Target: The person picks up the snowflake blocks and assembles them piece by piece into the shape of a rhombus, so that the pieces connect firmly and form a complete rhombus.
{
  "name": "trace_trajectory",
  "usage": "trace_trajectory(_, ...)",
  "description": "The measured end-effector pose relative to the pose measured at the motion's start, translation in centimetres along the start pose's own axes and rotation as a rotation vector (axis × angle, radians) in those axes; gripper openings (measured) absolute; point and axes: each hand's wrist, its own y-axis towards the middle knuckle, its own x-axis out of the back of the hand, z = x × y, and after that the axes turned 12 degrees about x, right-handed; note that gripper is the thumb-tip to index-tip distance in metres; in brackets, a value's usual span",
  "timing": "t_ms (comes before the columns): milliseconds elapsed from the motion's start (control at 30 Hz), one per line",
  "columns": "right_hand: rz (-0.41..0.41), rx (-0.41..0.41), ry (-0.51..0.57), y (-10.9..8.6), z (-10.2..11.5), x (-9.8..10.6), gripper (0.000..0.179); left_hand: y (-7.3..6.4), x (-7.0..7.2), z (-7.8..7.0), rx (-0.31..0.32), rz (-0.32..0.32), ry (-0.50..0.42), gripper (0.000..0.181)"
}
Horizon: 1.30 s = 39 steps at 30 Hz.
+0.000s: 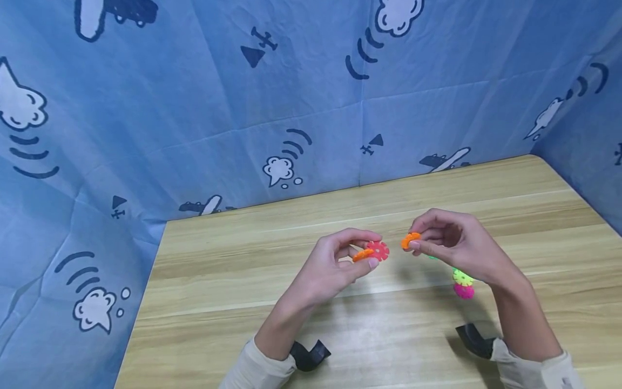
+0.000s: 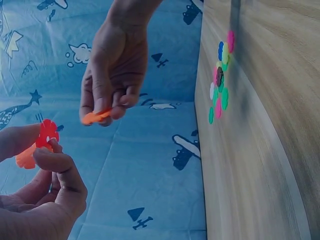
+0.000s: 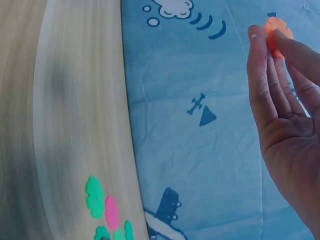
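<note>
My left hand [image 1: 326, 265] pinches a red notched disc [image 1: 379, 250] joined to an orange notched disc [image 1: 362, 255], above the table. The two discs sit at an angle to each other. To its right, my right hand [image 1: 457, 243] pinches a single orange notched disc [image 1: 410, 240] between thumb and fingertips. A gap separates the pieces in the two hands. In the left wrist view, the red disc [image 2: 48, 132] shows between the left thumb and fingers, and the right hand [image 2: 117, 70] hangs above with its orange disc [image 2: 96, 117]. The right wrist view shows that orange disc [image 3: 276, 36] too.
Several loose discs lie on the wooden table [image 1: 233, 270], partly behind the right hand, among them a yellow-green disc [image 1: 462, 277] and a magenta disc [image 1: 464, 292]. Green discs [image 3: 94, 196] show in the right wrist view. A blue printed curtain [image 1: 311, 108] stands behind the table.
</note>
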Motion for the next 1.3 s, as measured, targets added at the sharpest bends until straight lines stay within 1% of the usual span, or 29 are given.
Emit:
trace_trajectory(133, -0.024, 0.056, 0.04, 0.1, 0.4, -0.5, 0.033, 0.0, -0.1, 0.1, -0.004, -0.006, 0.012, 0.036)
trace_trajectory(333, -0.046, 0.09, 0.102, 0.1, 0.7, -0.8, 0.033, 0.1, -0.1, 0.3, -0.016, -0.005, 0.031, 0.035)
trace_trajectory(500, -0.07, 0.149, 0.215, 0.1, 1.1, -1.0, 0.036, 0.2, -0.2, 0.3, -0.018, -0.001, 0.037, 0.034)
trace_trajectory(567, -0.082, 0.177, 0.243, 0.2, 1.3, -1.1, 0.038, 0.2, -0.2, 0.2, -0.018, 0.005, 0.032, 0.035)
trace_trajectory(667, -0.088, 0.203, 0.249, 0.2, 1.5, -1.4, 0.037, 0.1, -0.4, 0.2, -0.011, 0.006, 0.027, 0.034)
trace_trajectory(800, -0.106, 0.224, 0.227, 0.2, 1.3, -1.7, 0.034, 0.1, -0.6, 0.2, 0.008, 0.0, 0.018, 0.033)
trace_trajectory(900, -0.123, 0.249, 0.222, 0.3, 1.2, -1.8, 0.034, 0.0, -0.8, 0.2, 0.022, 0.001, -0.018, 0.033)
trace_trajectory(1000, -0.137, 0.283, 0.252, 0.3, 1.1, -1.9, 0.03, 0.0, -1.1, 0.1, 0.033, 0.001, -0.066, 0.034)
trace_trajectory(1100, -0.148, 0.331, 0.305, 0.3, 1.0, -1.9, 0.027, 0.0, -1.3, 0.1, 0.037, 0.002, -0.102, 0.035)
trace_trajectory(1300, -0.156, 0.358, 0.321, 0.3, 1.0, -2.0, 0.03, 0.1, -1.3, 0.2, 0.035, -0.004, -0.111, 0.035)
